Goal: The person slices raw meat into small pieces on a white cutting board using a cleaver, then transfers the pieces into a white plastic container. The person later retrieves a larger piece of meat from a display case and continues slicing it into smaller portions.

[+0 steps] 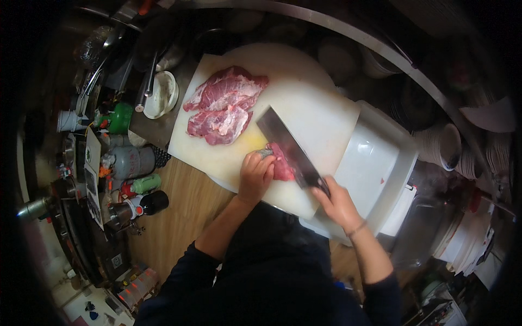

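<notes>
My right hand (336,201) grips the handle of a broad-bladed cleaver (287,144). Its blade runs along the right side of a small piece of raw red meat (281,165). My left hand (256,175) holds that piece from the other side, fingers bent. A small grey, rough-looking thing (265,153) shows at my left fingertips; what it is I cannot tell. All this is on a white cutting board (310,110), where larger slabs of raw meat (228,89) lie at the upper left.
Against the board's right side stands a white plastic tub (363,163) with a scrap of meat (382,180) inside. Stacked bowls (438,146) are farther right. To the left are a white dish (162,95), a green gas cylinder (121,118) and a grey one (132,162).
</notes>
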Available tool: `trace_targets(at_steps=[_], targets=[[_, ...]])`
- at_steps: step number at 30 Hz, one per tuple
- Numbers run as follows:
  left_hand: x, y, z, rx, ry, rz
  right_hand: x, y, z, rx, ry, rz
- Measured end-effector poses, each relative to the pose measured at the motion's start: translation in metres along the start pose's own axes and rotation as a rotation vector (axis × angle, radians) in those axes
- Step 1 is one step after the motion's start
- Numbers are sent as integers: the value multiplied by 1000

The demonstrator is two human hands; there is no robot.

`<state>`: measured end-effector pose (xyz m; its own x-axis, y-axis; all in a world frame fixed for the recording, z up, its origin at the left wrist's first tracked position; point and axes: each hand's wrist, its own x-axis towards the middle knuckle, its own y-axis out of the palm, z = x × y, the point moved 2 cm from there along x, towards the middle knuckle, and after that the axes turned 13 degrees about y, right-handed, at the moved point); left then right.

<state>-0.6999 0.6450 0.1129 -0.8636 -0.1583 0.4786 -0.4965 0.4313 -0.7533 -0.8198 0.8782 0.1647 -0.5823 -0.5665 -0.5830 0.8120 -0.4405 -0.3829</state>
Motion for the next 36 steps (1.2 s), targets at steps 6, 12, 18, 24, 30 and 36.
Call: trace_targets(at_steps=[6, 12, 18, 24, 30, 36], targets=[[-2, 7, 3, 10, -26, 25, -46, 9, -8, -91, 86, -113], [-10, -6, -3, 23, 118, 110, 27, 42, 33, -145, -167, -292], [-1, -22, -7, -12, 226, 127, -39, 28, 0, -204, -43, -298], [16, -109, 29, 175, 11, 63, -78, 13, -23, -260, -42, -403], [78, -101, 67, 416, 8, 35, -71, 18, -8, -38, -20, -520], [61, -63, 60, 147, 64, 203, -85, 29, -9, 43, -42, -636]])
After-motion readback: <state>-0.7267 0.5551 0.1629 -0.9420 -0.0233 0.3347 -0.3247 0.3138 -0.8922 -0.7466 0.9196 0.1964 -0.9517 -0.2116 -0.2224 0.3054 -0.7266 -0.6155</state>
